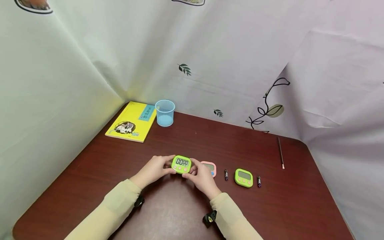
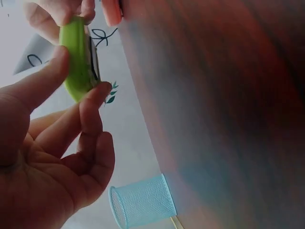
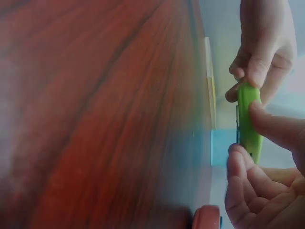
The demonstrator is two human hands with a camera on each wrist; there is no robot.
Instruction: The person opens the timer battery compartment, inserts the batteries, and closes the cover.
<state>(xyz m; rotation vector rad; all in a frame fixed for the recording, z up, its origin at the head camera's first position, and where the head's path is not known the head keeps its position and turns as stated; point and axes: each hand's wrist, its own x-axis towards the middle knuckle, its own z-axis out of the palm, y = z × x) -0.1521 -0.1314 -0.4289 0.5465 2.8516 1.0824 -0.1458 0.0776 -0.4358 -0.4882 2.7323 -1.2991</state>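
A green digital timer [image 1: 181, 164] is held up between both hands, its lit display reading 00:00 toward the head camera. My left hand [image 1: 155, 169] pinches its left end, thumb in front and fingertips behind, as the left wrist view shows from the side. On the opposite end my right hand [image 1: 202, 176] pinches it the same way. Just behind the right hand lies a pink timer [image 1: 213, 165], partly covered by that hand. Farther right rests a second green timer [image 1: 243, 178] with a blank screen, a small dark battery [image 1: 226, 175] on its left and another battery [image 1: 259, 181] on its right.
At the back left lie a yellow book [image 1: 132, 116] and a light blue mesh cup [image 1: 165, 113] beside it. A thin dark stick [image 1: 280, 153] lies near the right edge of the brown table [image 1: 192, 133]. White printed curtains [image 1: 228, 66] hang along the table's back and sides.
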